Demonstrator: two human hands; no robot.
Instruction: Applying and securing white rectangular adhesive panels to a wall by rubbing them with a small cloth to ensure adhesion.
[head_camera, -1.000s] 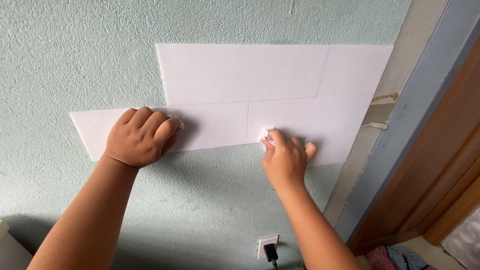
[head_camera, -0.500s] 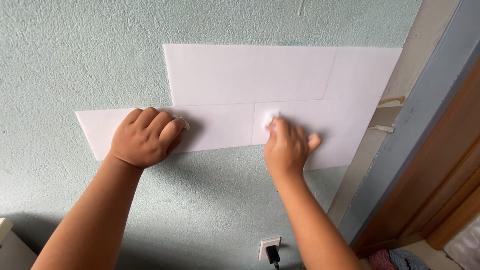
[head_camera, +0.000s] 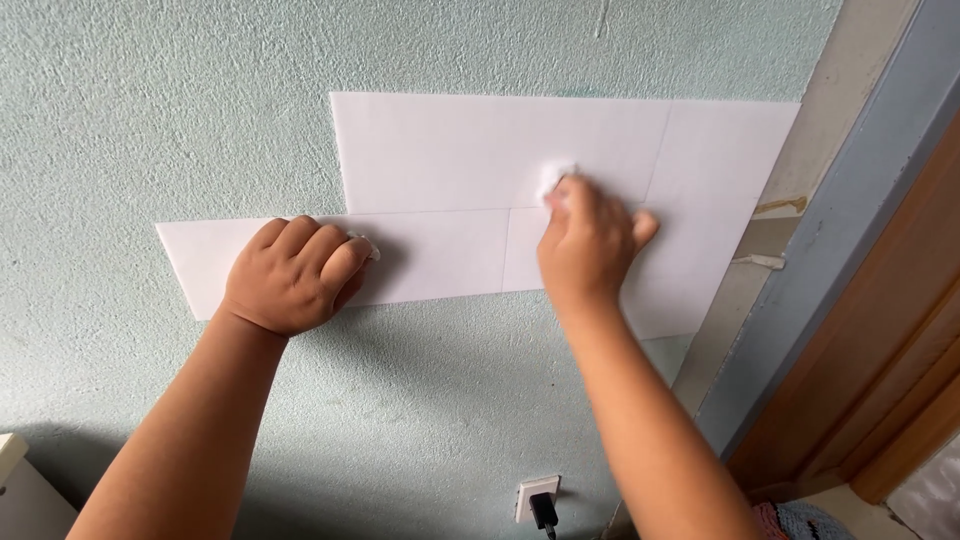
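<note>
White rectangular panels (head_camera: 450, 150) are stuck in a staggered brick pattern on a textured pale green wall (head_camera: 150, 100). My left hand (head_camera: 295, 275) is curled into a fist and presses on the lower left panel (head_camera: 440, 260), with a bit of white showing at its fingertips. My right hand (head_camera: 585, 240) holds a small white wad (head_camera: 552, 180) against the panels, near the seam between the upper and lower rows.
A grey-blue door frame (head_camera: 850, 230) and brown wooden door (head_camera: 890, 360) stand at the right. A white wall socket with a black plug (head_camera: 538, 497) sits low on the wall. A white object's corner (head_camera: 15, 470) shows at bottom left.
My right hand has slid up and slightly right with the white wad, from the lower panel to the seam with the upper row. My left hand has stayed pressed on the lower left panel.
</note>
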